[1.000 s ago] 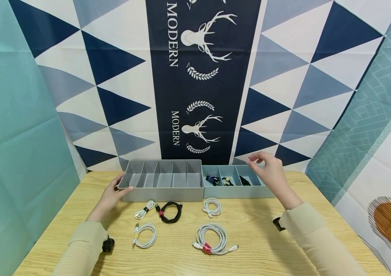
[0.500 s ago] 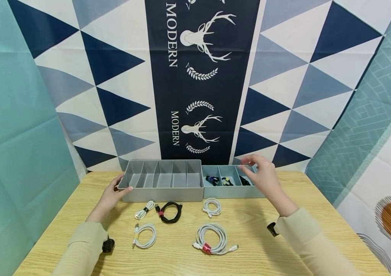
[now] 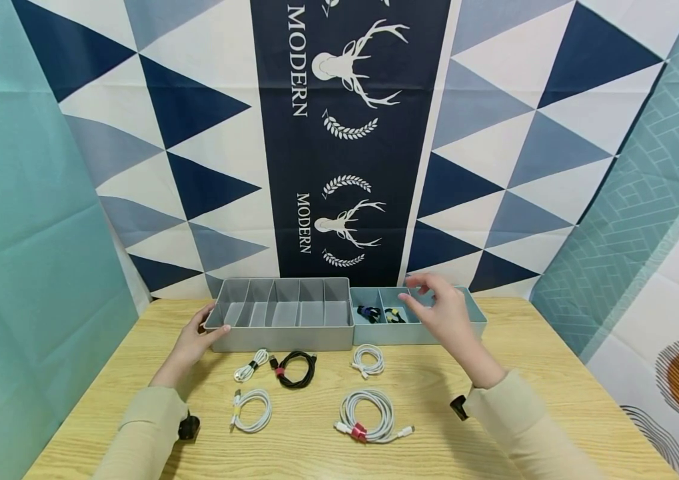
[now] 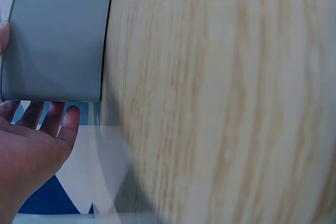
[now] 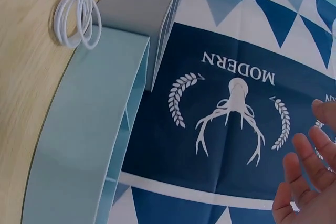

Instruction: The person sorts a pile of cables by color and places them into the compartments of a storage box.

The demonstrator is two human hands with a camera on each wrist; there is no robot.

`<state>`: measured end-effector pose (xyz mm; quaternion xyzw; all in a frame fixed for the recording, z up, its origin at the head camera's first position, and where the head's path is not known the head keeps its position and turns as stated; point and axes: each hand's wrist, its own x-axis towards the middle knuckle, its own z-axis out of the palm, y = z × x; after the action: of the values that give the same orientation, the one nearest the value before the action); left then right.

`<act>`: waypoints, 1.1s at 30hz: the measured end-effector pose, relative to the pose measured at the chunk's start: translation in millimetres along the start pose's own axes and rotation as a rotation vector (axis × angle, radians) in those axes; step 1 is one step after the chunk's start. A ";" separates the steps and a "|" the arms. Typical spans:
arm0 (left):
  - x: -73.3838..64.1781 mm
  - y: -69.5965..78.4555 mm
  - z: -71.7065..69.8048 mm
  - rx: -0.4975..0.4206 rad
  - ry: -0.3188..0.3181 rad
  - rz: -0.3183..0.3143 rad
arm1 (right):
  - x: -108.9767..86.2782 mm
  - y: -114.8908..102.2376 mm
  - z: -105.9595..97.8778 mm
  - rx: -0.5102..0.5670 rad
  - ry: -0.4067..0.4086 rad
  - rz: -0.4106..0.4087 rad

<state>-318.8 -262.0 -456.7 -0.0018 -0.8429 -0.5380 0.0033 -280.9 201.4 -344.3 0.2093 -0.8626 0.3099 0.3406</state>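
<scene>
My left hand [image 3: 193, 337] holds the left end of a grey divided storage box [image 3: 282, 339], the thumb on its front rim and the fingers against its end wall. In the left wrist view those fingers [image 4: 67, 124] show below the box end. Over the third compartment of a light-blue divided box [image 3: 387, 334] hovers my right hand [image 3: 441, 310], fingers loosely bent and nothing between them. Dark bundled cables [image 3: 369, 313] lie in the blue box's left compartment, and a black cable with a yellow tie [image 3: 395, 316] in the one beside it. My right hand hides the compartment under it.
On the wooden table [image 3: 303, 460] lie a small white cable [image 3: 252, 365], a black cable with a red tie [image 3: 294, 370], a white cable with a yellow tie [image 3: 253, 410], a small white coil [image 3: 368, 361] and a large white coil with a red tie [image 3: 367, 417]. Patterned cloth hangs behind.
My right hand has moved left and slightly down over the blue box, now covering the dark cable in its third compartment. The left hand has stayed on the grey box.
</scene>
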 end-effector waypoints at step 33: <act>2.1 -3.0 0.4 -0.001 0.007 0.005 | -27.8 -22.3 59.3 0.226 -0.358 -0.010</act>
<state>-320.9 -263.0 -459.5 -0.0022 -0.8426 -0.5384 0.0077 -276.4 149.4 -389.6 0.3024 -0.8680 0.3607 0.1579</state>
